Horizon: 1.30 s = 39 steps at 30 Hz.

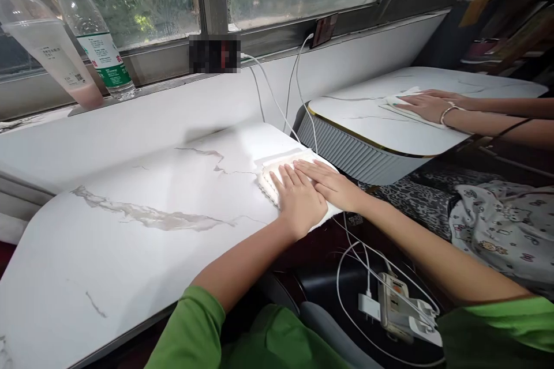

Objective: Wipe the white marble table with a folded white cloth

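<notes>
A white cloth (pixel 277 166) lies at the right edge of a white marble-look table (pixel 142 207). My left hand (pixel 296 196) rests flat on the cloth, fingers stretched out. My right hand (pixel 331 183) lies flat beside it on the same cloth, its fingers overlapping the left hand's fingertips. Both arms come from green sleeves at the bottom of the view.
Another person's hands (pixel 428 105) press a cloth on a second white table (pixel 381 127) at the right. Two plastic bottles (pixel 93 29) stand on the window sill. White cables (pixel 298 92) hang from the sill to a power strip (pixel 402 311) on the floor.
</notes>
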Each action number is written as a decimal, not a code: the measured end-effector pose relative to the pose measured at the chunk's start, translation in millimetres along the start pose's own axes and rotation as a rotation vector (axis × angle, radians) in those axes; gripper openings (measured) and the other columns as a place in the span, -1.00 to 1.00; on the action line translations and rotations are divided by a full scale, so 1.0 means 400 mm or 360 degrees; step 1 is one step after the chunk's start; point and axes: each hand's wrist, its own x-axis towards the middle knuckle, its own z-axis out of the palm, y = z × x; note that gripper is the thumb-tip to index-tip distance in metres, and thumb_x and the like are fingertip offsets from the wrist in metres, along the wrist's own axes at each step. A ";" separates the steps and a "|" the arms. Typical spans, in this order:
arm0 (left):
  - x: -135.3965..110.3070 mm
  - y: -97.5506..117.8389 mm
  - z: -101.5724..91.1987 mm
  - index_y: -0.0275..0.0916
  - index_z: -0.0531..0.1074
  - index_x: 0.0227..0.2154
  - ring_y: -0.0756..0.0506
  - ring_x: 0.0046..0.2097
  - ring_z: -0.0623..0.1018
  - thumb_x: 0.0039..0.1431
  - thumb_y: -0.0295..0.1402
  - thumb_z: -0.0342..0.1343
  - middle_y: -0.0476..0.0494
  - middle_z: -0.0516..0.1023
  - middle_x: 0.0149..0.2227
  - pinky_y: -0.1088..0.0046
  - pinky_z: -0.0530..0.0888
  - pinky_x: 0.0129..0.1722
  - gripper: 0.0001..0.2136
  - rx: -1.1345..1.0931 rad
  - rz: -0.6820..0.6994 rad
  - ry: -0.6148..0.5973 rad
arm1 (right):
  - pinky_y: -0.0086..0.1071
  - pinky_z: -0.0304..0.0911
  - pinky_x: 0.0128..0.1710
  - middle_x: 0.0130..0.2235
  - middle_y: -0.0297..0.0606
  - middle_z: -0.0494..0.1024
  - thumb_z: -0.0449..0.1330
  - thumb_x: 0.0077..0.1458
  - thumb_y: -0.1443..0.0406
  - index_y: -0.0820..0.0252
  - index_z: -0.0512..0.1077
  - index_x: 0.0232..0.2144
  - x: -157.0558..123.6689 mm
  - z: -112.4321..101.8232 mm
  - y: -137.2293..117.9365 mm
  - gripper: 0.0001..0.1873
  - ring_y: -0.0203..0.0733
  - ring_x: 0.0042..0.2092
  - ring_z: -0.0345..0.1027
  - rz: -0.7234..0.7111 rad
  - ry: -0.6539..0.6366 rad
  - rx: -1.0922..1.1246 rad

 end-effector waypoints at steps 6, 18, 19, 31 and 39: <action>0.078 -0.012 0.025 -0.60 0.08 0.26 -0.40 0.35 0.01 0.26 -0.31 -0.22 -0.53 0.12 0.30 -0.16 -0.09 0.28 -0.42 -0.0026 -0.0085 0.0054 | 0.09 -0.07 0.31 0.31 -0.31 0.18 -0.12 0.09 0.39 0.06 0.06 0.31 0.074 -0.022 0.047 -0.29 -0.10 0.33 0.00 -0.0064 -0.0070 0.0015; 0.269 -0.138 0.043 -0.65 0.07 0.25 -0.36 0.35 0.04 0.26 -0.35 -0.23 -0.57 0.09 0.30 -0.10 -0.07 0.28 -0.44 0.0037 -0.0241 0.0074 | 0.01 -0.08 0.31 0.30 -0.22 0.20 -0.14 0.13 0.35 0.20 0.14 0.27 0.314 0.040 0.146 -0.37 -0.11 0.33 0.00 -0.0149 -0.0046 0.0050; 0.286 -0.153 0.043 -0.64 0.07 0.25 -0.36 0.35 0.04 0.26 -0.35 -0.23 -0.55 0.09 0.30 -0.09 -0.07 0.28 -0.44 0.0046 -0.0252 0.0061 | 0.00 -0.09 0.31 0.31 -0.22 0.19 -0.14 0.13 0.35 0.21 0.14 0.27 0.334 0.042 0.149 -0.37 -0.11 0.33 -0.01 -0.0145 -0.0056 0.0045; 0.454 -0.327 0.043 -0.48 0.08 0.27 -0.22 0.35 0.07 0.30 -0.36 -0.30 -0.36 0.12 0.32 0.08 -0.09 0.33 -0.48 0.0072 -0.0382 0.0015 | -0.03 -0.07 0.30 0.27 -0.15 0.26 -0.13 0.11 0.36 0.31 0.21 0.23 0.582 0.108 0.178 -0.37 -0.10 0.31 0.05 -0.0099 -0.0044 0.0011; 0.502 -0.373 0.041 -0.46 0.14 0.24 -0.22 0.32 0.12 0.30 -0.39 -0.30 -0.36 0.18 0.29 0.04 -0.05 0.31 -0.51 0.0078 -0.0322 0.0016 | -0.01 -0.03 0.28 0.27 -0.15 0.27 -0.14 0.10 0.37 0.30 0.22 0.22 0.633 0.122 0.193 -0.38 -0.06 0.29 0.09 -0.0122 -0.0014 0.0000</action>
